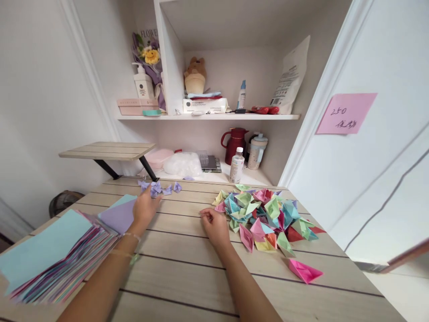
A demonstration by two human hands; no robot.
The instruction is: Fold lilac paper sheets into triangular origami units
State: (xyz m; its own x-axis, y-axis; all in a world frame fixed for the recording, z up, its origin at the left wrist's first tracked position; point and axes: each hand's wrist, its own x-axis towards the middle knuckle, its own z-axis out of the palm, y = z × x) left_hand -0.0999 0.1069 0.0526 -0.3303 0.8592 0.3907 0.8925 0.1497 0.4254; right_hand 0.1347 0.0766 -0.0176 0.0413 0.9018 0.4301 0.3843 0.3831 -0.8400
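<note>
My left hand [145, 208] reaches to a small cluster of folded purple paper pieces [156, 188] near the back left of the table. Its thumb and forefinger are apart at the edge of the cluster, and its other fingers are partly hidden. My right hand [215, 227] rests on the table with its fingers curled in, and no object shows in it. Just right of it lies a heap of folded paper boats [250, 208] in green, blue, pink, yellow and red. One bright pink paper boat [305, 271] sits apart, nearer the front.
A thick stack of coloured paper [50, 250] lies at left, with a purple sheet [120, 215] beside it. A small raised stand [107, 150] is at the back left. Behind the table stand a bottle [237, 166], a red jug [235, 145] and a cup [257, 152].
</note>
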